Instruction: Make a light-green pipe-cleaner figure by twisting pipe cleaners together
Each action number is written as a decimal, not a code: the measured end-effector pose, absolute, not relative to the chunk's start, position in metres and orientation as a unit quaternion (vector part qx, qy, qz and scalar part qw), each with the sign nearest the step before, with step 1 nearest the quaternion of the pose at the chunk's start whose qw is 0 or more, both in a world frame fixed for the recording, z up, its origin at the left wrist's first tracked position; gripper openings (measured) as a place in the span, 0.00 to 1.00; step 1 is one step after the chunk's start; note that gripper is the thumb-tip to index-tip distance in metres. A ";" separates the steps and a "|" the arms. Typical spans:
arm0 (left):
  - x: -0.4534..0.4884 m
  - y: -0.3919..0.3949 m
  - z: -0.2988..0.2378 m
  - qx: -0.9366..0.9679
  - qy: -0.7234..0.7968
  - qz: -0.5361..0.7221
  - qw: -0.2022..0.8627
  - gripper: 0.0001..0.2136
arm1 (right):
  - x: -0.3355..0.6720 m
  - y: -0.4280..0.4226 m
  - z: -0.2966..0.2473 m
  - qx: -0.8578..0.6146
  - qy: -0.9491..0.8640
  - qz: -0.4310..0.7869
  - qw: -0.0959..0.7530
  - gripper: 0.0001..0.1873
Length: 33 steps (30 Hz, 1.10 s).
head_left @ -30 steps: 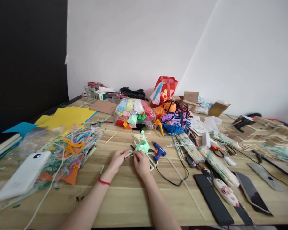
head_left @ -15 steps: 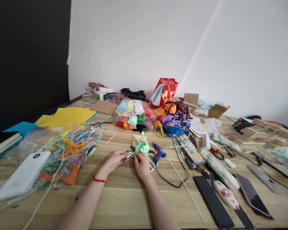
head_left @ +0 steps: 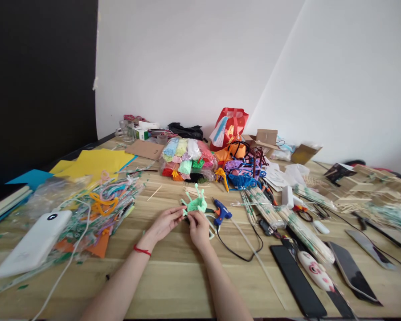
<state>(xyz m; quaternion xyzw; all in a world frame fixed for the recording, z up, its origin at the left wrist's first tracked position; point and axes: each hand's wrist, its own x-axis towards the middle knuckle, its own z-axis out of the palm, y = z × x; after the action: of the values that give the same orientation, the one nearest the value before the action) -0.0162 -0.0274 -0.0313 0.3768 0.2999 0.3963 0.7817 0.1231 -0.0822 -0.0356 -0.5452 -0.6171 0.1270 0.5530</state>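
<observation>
A light green fuzzy pipe-cleaner piece (head_left: pixel 196 204), with several stems sticking up from a rounded body, sits just beyond my fingertips at the table's middle. My left hand (head_left: pixel 169 221), a red string round its wrist, pinches a green strand at the near left side of this piece. Close beside it, my right hand (head_left: pixel 198 226) is closed with thumb and forefinger on the same near side. Fingers partly hide the spot they hold. Just right of my right hand lies a blue glue gun (head_left: pixel 222 212) with a black cord.
A white power bank (head_left: pixel 33 244) with its cable lies left, near bagged pipe cleaners (head_left: pixel 103 203). Bundled sticks (head_left: pixel 304 234) and a black phone (head_left: pixel 296 281) are at right. A bag of coloured bundles (head_left: pixel 187 159) and a red bag (head_left: pixel 232 127) stand farther back.
My left hand has moved slightly right and up, closer to my right hand. The green piece has shifted a little left and turned slightly.
</observation>
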 end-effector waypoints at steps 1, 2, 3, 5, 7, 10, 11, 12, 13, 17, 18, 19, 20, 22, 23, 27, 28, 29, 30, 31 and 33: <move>-0.016 -0.028 -0.031 0.376 0.287 0.392 0.789 0.12 | 0.123 -0.082 -0.035 -0.544 -0.616 0.130 0.554 0.10; -0.016 -0.028 -0.031 0.380 0.281 0.390 0.790 0.12 | 0.123 -0.082 -0.035 -0.543 -0.616 0.133 0.555 0.10; -0.016 -0.028 -0.032 0.387 0.281 0.391 0.787 0.12 | 0.122 -0.082 -0.036 -0.542 -0.617 0.135 0.555 0.10; -0.014 -0.028 -0.032 0.403 0.288 0.398 0.772 0.11 | 0.121 -0.082 -0.037 -0.541 -0.618 0.139 0.554 0.10; -0.012 -0.028 -0.033 0.418 0.298 0.412 0.753 0.10 | 0.120 -0.082 -0.038 -0.542 -0.619 0.142 0.551 0.10; -0.009 -0.028 -0.035 0.444 0.327 0.442 0.708 0.10 | 0.118 -0.083 -0.038 -0.545 -0.622 0.145 0.544 0.10; -0.007 -0.028 -0.036 0.455 0.341 0.455 0.685 0.10 | 0.118 -0.084 -0.037 -0.545 -0.623 0.146 0.542 0.10; -0.006 -0.028 -0.037 0.467 0.354 0.468 0.661 0.10 | 0.117 -0.084 -0.037 -0.545 -0.624 0.148 0.541 0.10; -0.004 -0.029 -0.037 0.480 0.366 0.482 0.636 0.10 | 0.117 -0.084 -0.036 -0.545 -0.624 0.150 0.540 0.10; -0.001 -0.030 -0.035 0.520 0.382 0.506 0.572 0.09 | 0.118 -0.083 -0.037 -0.551 -0.619 0.163 0.536 0.10; -0.001 -0.031 -0.034 0.531 0.382 0.505 0.563 0.09 | 0.118 -0.083 -0.037 -0.552 -0.616 0.169 0.536 0.10; -0.001 -0.031 -0.032 0.544 0.381 0.506 0.550 0.09 | 0.117 -0.083 -0.038 -0.551 -0.613 0.175 0.538 0.10; -0.002 -0.032 -0.030 0.559 0.381 0.512 0.530 0.08 | 0.117 -0.083 -0.039 -0.548 -0.610 0.182 0.543 0.12; -0.002 -0.033 -0.027 0.590 0.378 0.533 0.474 0.07 | 0.116 -0.084 -0.038 -0.540 -0.597 0.190 0.562 0.17; -0.003 -0.034 -0.026 0.604 0.375 0.544 0.446 0.07 | 0.115 -0.085 -0.037 -0.535 -0.591 0.189 0.573 0.18; -0.004 -0.038 -0.022 0.634 0.355 0.553 0.408 0.06 | 0.114 -0.091 -0.027 -0.511 -0.595 0.187 0.592 0.17; -0.005 -0.039 -0.022 0.633 0.354 0.553 0.411 0.06 | 0.114 -0.092 -0.024 -0.504 -0.599 0.195 0.591 0.15; -0.005 -0.039 -0.021 0.629 0.354 0.554 0.416 0.06 | 0.114 -0.093 -0.022 -0.498 -0.603 0.204 0.589 0.12; -0.006 -0.040 -0.020 0.621 0.357 0.556 0.422 0.06 | 0.113 -0.093 -0.021 -0.493 -0.605 0.219 0.586 0.10; -0.006 -0.040 -0.019 0.613 0.360 0.558 0.428 0.06 | 0.113 -0.093 -0.021 -0.490 -0.602 0.243 0.582 0.09; -0.007 -0.041 -0.017 0.595 0.366 0.562 0.442 0.06 | 0.110 -0.091 -0.024 -0.487 -0.572 0.320 0.577 0.11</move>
<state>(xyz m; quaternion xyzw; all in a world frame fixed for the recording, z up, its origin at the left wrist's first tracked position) -0.0071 -0.0406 -0.0167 0.5950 0.3664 0.5624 0.4421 0.1098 -0.0912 -0.0235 -0.4871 -0.5722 0.3202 0.5769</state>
